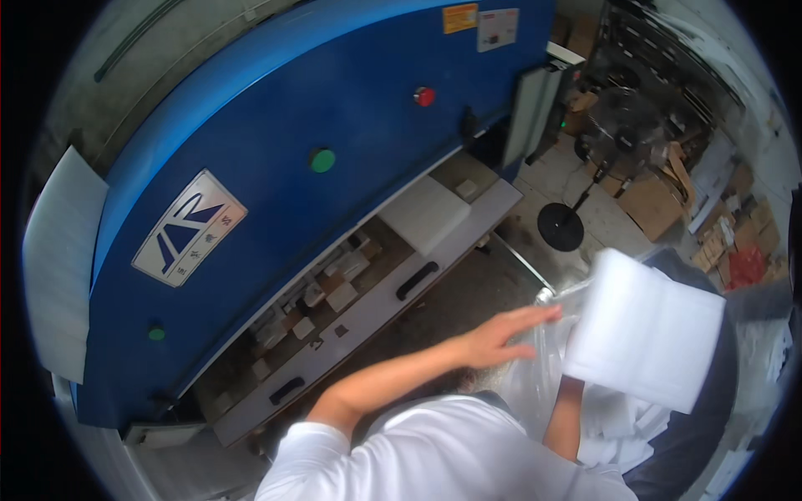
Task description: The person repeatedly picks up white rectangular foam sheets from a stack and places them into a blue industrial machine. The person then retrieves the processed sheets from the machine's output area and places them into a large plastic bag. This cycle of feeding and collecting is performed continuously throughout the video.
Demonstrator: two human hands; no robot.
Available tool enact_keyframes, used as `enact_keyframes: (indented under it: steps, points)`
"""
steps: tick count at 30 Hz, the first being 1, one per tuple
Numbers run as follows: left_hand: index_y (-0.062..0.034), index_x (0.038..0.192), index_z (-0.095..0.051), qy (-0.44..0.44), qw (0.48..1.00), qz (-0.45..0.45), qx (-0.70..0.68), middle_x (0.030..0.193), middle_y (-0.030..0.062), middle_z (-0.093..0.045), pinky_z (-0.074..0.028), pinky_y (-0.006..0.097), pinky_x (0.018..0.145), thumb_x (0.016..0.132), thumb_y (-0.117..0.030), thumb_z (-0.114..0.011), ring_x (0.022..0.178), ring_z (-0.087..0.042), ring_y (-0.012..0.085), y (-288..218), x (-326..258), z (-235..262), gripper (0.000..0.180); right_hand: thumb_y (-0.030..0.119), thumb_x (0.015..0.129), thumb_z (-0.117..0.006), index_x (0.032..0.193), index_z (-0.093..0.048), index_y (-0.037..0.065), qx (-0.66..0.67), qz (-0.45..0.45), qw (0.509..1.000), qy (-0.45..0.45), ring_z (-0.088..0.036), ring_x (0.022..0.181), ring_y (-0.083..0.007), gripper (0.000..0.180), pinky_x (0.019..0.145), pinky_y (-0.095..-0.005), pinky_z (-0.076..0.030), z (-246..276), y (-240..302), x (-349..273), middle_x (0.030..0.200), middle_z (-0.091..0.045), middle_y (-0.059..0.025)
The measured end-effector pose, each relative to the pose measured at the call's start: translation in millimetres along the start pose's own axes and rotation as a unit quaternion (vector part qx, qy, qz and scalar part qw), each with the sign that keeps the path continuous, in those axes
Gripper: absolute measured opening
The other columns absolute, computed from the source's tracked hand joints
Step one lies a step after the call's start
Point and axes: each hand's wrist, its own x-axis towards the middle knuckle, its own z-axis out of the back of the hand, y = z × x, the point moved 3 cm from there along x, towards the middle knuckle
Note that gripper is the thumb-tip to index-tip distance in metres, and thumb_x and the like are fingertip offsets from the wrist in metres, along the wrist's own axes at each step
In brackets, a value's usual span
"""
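Note:
A folded-looking white foam sheet [647, 330] is held up on the right, slightly blurred. My right hand [573, 344] grips it from behind; most of the fingers are hidden by the foam, and the forearm comes up below its left edge. My left hand [501, 336] reaches toward the foam's left side with fingers stretched out and nothing in them. A small gap separates its fingertips from the foam. Under the foam, more white foam pieces [620, 438] lie in a clear plastic bag [541, 371].
A large blue machine [276, 134] with green and red buttons fills the left. Its low bed [368, 326] carries small blocks and a white slab [426, 215]. A standing fan [560, 227], cardboard boxes [652, 209] and a red bag [746, 265] are at the right.

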Motion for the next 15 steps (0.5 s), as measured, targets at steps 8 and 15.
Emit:
enact_keyframes:
  steps: [8,15]
  points:
    - [-0.0001,0.153,-0.018,-0.156,0.6,0.474,0.625,0.157,0.0251,-0.023,-0.014,0.06,0.116,0.076,-0.049,-0.071,0.147,-0.018,0.0403,231,-46,198,0.105,0.042,0.095,-0.052,0.135,-0.049,0.003,-0.227,0.004,0.972,-0.061,-0.059,0.107,-0.0277,0.056,0.094,-0.045,-0.044,16,42,-90,0.124,-0.061,-0.015]
    - [0.0023,0.148,-0.028,-0.108,0.559,0.403,0.717,0.146,0.0231,-0.033,-0.043,0.055,0.102,0.074,-0.02,-0.074,0.131,-0.032,0.0473,217,-60,194,0.09,0.039,0.098,-0.05,0.13,-0.051,0.001,-0.275,0.047,0.941,-0.191,-0.056,0.102,-0.025,0.05,0.092,-0.04,-0.045,24,63,-140,0.118,-0.06,-0.015]
